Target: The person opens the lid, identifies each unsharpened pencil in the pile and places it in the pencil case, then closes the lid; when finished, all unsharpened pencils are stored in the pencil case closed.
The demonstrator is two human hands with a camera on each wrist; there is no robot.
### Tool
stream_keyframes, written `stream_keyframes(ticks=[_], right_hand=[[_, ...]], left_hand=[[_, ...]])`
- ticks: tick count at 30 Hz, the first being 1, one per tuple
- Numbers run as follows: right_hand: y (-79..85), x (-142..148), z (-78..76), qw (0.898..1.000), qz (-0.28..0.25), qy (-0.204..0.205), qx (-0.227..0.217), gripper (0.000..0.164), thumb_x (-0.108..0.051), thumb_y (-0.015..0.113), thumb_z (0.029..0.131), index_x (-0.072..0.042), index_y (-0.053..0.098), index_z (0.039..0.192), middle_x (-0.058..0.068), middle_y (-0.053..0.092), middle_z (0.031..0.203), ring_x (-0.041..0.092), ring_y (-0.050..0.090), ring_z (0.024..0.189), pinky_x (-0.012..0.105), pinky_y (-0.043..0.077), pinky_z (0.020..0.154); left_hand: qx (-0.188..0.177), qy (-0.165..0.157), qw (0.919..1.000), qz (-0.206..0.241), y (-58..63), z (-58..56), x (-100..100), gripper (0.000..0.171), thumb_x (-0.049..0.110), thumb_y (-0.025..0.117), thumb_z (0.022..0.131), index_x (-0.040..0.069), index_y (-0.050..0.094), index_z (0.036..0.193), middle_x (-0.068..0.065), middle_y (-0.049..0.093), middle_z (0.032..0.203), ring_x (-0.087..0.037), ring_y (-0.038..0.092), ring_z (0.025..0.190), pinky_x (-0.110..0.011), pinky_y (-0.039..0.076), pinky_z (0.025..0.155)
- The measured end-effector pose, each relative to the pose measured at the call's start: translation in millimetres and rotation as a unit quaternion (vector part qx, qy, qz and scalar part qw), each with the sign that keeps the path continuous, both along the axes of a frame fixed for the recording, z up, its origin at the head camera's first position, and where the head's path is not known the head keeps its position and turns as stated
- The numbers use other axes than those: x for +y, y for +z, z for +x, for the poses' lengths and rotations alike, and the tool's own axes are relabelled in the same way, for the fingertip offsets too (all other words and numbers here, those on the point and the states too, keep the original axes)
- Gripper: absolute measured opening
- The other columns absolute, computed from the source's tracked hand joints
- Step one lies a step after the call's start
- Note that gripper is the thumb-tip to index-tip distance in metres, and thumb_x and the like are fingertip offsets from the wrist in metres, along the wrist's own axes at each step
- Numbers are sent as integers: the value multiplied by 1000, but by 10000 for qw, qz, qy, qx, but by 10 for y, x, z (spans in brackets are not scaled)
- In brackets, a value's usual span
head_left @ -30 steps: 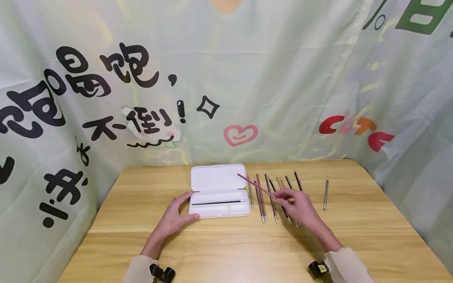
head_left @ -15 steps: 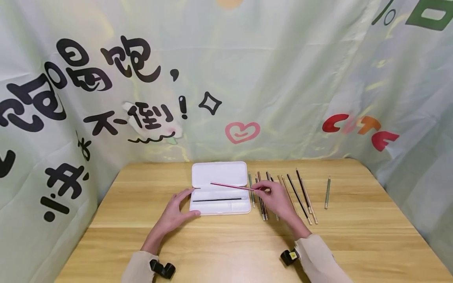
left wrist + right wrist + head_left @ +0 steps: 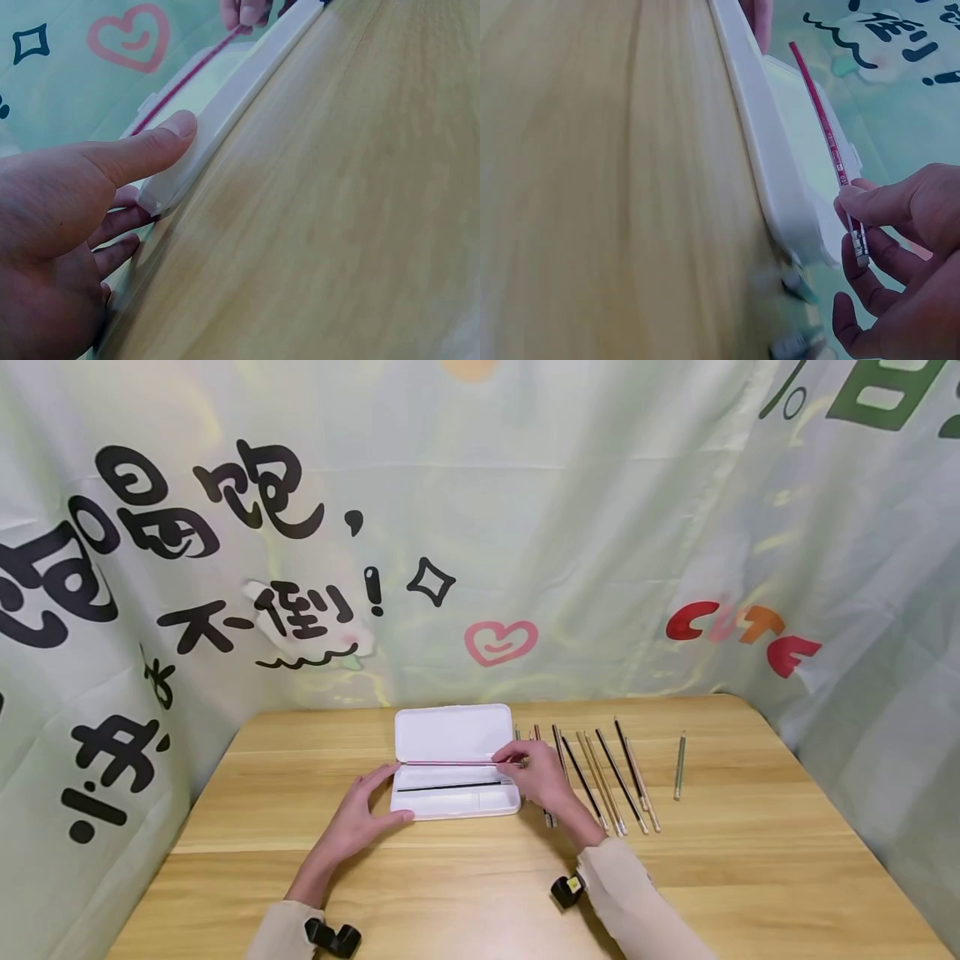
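the right hand (image 3: 543,775) is grasping a dark red wooden pencil (image 3: 823,124) between thumb and fingers, close to its silver band and eraser. this dark red pencil is above the open white rectangular box (image 3: 450,815), along the hinge side, with its eraser end to the right; whether it touches the box, i cannot tell. the left hand (image 3: 356,818) is not clenched: its thumb rests at the near left corner, and its fingers are spread along the left end. inside the box lies one thin black pencil (image 3: 450,787), and the white flat lid (image 3: 453,732) stands open at the far side. to the right, several dark and tan pencils (image 3: 619,777) lie side by side on the light brown wooden table (image 3: 450,893); one green pencil (image 3: 679,767) lies apart, farther right.
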State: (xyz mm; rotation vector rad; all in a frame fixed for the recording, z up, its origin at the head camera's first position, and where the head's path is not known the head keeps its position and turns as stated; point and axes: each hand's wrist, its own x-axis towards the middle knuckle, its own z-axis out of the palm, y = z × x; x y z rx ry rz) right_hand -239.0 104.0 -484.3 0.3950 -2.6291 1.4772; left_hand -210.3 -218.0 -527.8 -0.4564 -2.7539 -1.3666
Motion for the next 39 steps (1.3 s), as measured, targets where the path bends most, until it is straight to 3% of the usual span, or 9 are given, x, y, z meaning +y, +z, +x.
stream_keyframes(ticks=[12,15,21,28,35,39], right_hand=[[-53,-249,-44,9968,729,179,279,8,0,82,85,-8,81,86,1,77,86,13,70,78,34,59,74],[-44,-250,-42,9965,788,132,250,9,-1,82,85,-9,81,90,0,77,86,13,70,79,36,59,76],[-2,-217,-26,9980,605,172,-2,18,3,75,89,-7,78,103,2,75,95,17,67,88,30,58,73],[144,-76,109,9992,335,32,208,31,5,73,90,-4,71,119,6,72,95,18,64,85,27,53,66],[213,258,312,9979,329,-123,550,28,0,74,91,-6,70,118,3,70,92,18,65,83,25,54,62],[254,493,397,9954,474,-350,754,26,-1,72,92,-6,70,118,3,68,90,18,63,82,24,53,61]], left_hand=[[-69,59,9999,-71,40,-1,-3,86,31,90,81,9,49,153,-18,45,157,-41,37,146,-63,9,123],[6,-18,10000,-46,53,-7,-3,84,30,89,82,8,49,152,-19,46,156,-42,37,146,-64,9,122],[-92,42,9999,4,49,1,-7,85,31,89,81,9,49,152,-18,45,157,-40,36,147,-62,7,123],[24,-7,10000,67,47,1,-19,84,30,89,81,8,50,151,-19,46,156,-41,37,146,-63,7,123],[-84,33,9999,-66,-11,28,-30,85,35,90,80,9,50,151,-18,46,156,-40,36,147,-63,9,123],[-74,14,10000,12,23,22,-11,84,34,89,81,9,50,151,-17,46,156,-39,36,147,-61,7,124]])
